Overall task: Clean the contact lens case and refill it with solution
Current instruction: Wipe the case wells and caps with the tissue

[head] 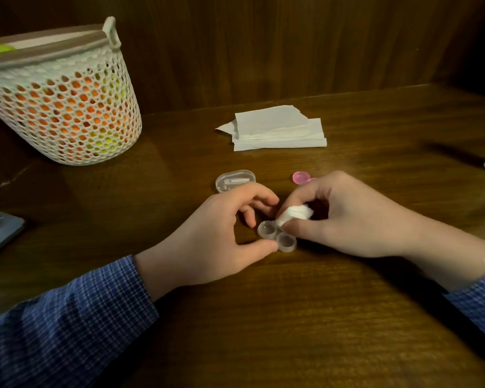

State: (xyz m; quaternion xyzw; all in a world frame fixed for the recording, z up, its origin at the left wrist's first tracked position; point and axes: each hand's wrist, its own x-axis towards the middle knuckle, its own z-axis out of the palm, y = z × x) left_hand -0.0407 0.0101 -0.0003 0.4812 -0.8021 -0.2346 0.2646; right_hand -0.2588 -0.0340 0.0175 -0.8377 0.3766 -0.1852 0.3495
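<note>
On the wooden table (319,303), your left hand (219,239) pinched the uncapped lens case (276,236) while your right hand (347,217) gripped a tissue wad (294,212); excess wiping pressure risked flipping this light case or leaving lint.

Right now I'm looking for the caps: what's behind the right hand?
One pink cap shows on the table behind the right hand; anything more is covered.
</note>
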